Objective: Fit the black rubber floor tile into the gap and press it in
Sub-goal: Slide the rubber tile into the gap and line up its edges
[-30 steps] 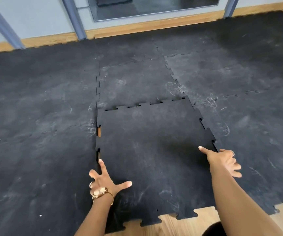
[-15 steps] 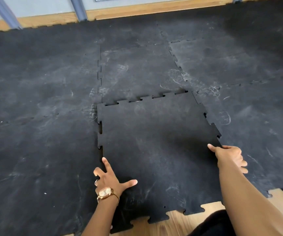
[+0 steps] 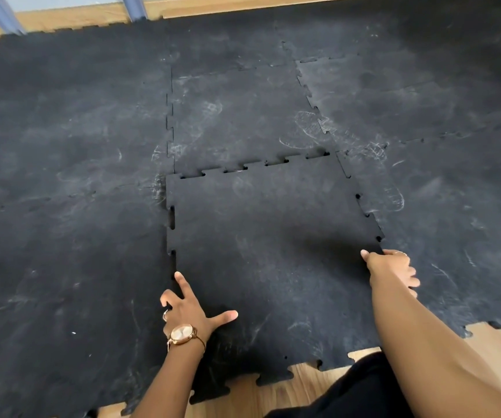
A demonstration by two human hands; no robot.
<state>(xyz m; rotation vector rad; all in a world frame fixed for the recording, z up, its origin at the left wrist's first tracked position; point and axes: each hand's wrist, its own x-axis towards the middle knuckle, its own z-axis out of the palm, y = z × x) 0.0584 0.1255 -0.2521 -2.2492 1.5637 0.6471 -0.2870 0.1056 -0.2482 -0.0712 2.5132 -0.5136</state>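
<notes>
A black rubber floor tile (image 3: 273,251) with jigsaw edges lies in the gap among the other black tiles. Its far edge (image 3: 261,165) and left edge (image 3: 171,224) show small open slots where the teeth do not sit fully. My left hand (image 3: 190,310), with a watch on the wrist, lies flat and spread on the tile's near left edge, index finger along the seam. My right hand (image 3: 392,271) grips the tile's right edge, thumb on top and fingers curled at the seam.
Interlocked black tiles (image 3: 62,206) cover the floor all round. Bare wood floor (image 3: 303,387) shows along the near edge, by my dark trouser leg (image 3: 357,396). A wooden skirting (image 3: 213,7) and blue-grey frame legs (image 3: 136,9) run along the far wall.
The view has tipped down and closer. The tile has settled toward the left seam; the orange floor showing in the left slots is gone. Both hands stay at the tile's edges.
</notes>
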